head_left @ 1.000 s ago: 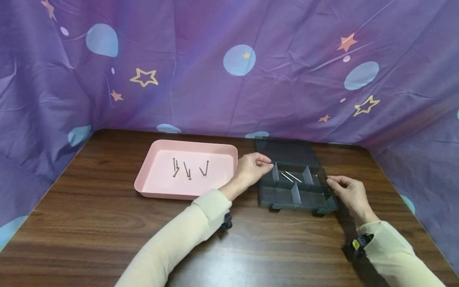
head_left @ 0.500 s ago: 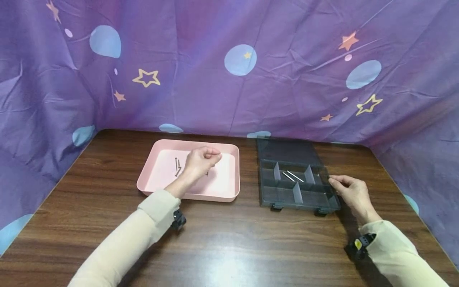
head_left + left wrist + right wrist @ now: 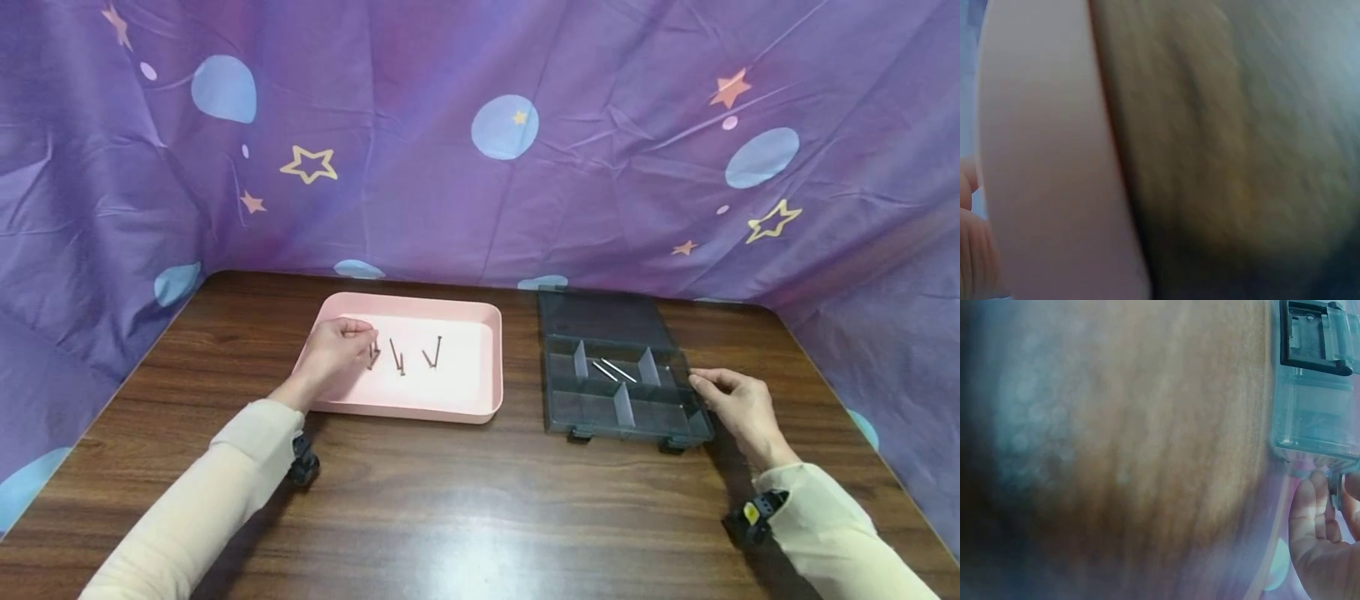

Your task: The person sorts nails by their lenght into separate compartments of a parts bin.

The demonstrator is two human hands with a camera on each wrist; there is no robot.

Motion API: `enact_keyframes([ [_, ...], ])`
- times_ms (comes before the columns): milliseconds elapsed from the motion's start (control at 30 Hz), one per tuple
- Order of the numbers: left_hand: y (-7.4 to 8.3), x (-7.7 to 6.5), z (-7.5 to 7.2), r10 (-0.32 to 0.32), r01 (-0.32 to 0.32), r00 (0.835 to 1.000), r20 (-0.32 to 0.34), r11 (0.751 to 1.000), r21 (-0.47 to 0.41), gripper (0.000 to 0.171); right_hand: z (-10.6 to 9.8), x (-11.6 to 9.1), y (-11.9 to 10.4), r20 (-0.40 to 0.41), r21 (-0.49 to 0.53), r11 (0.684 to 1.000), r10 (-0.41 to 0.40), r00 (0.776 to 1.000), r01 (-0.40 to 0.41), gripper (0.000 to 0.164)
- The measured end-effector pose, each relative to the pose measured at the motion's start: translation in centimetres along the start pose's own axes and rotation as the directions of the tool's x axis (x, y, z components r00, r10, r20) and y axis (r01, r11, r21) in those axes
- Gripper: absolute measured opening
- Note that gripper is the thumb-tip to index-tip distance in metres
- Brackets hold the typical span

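Observation:
In the head view my left hand [image 3: 327, 354] is over the left part of a pink tray [image 3: 408, 408], thumb and forefinger close together right at a group of brown, headed screws [image 3: 372, 357]. More brown screws [image 3: 398, 358] lie to the right on the tray's floor. The tray's pink wall [image 3: 1054, 156] hides most of that hand in the left wrist view. My right hand [image 3: 738, 408] pinches the right edge of a dark see-through compartment box [image 3: 558, 408]. Two thin silver rods [image 3: 617, 371] lie in its back middle compartment. In the right wrist view, thumb and fingers [image 3: 1310, 512] meet at the box's end.
The box's lid [image 3: 600, 317] lies folded back behind it. Two black latches [image 3: 579, 434] face the table's front. A purple patterned cloth [image 3: 420, 208] hangs behind the wooden table [image 3: 450, 500], which shows bare wood between tray and box.
My left hand has moved left from the box's left edge, across the tray, to the leftmost screws. My right hand has stayed at the box's right edge.

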State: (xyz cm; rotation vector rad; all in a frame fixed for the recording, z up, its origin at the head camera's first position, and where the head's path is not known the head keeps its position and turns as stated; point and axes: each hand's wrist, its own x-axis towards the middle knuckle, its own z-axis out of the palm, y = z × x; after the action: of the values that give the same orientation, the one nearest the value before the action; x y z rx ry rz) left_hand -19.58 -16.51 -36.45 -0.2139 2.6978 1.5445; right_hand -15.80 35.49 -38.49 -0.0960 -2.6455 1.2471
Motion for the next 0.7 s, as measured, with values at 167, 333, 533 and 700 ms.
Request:
enact_keyframes([
  [167,-0.6,0.2,-0.4,-0.04,0.041,0.999,-0.011,0.997,0.062,0.033,0.0,-0.1,0.0,-0.003,0.007,1.0,0.006,1.0,-0.006,0.037],
  [333,-1.0,0.5,-0.2,-0.084,0.087,0.996,-0.041,0.993,0.081,0.034,0.1,-0.1,0.1,-0.017,0.014,1.0,0.002,1.0,-0.002,0.037],
  [533,-1.7,0.8,0.1,-0.1,0.103,0.994,-0.04,0.99,0.093,0.031,0.2,0.0,0.3,-0.041,0.015,1.0,-0.014,0.999,0.015,0.033],
  [700,-1.9,0.9,0.4,-0.059,0.064,0.997,-0.044,0.992,0.112,0.027,0.2,0.1,0.4,-0.04,0.016,1.0,-0.012,0.999,0.013,0.033],
])
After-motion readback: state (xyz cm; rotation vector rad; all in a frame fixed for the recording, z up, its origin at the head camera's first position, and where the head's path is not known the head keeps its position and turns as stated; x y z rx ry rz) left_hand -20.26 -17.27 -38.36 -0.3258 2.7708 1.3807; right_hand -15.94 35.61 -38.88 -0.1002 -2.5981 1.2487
